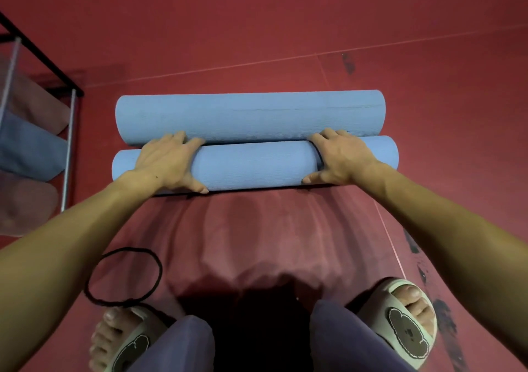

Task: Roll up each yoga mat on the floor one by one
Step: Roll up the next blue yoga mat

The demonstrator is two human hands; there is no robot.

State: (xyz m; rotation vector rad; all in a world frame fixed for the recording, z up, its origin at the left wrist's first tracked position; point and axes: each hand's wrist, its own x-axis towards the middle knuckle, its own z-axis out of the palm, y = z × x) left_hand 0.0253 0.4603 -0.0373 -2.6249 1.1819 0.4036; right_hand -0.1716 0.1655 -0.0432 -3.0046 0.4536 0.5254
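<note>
Left hand (pixel 168 161): fingers curled over the near light-blue rolled foam yoga mat (pixel 254 166), gripping it. Right hand (pixel 340 157): same grip toward the other end. Location: mat lies on the red floor (pixel 257 29), touching a second rolled light-blue mat (pixel 251 116) beyond it. Handling, judged: light, soft, springy, textured, prone to unrolling; hold both ends evenly. Markings: no legible writing; sandal (pixel 408 331) bears an outline motif only.

My left hand (pixel 168 163) and right hand (pixel 340 157) are bare, and so are both forearms, with no sleeves showing. Below the hands I see purple trousers (pixel 183 343) and pale slide sandals (pixel 411 329) with dark, white-outlined patches.
</note>
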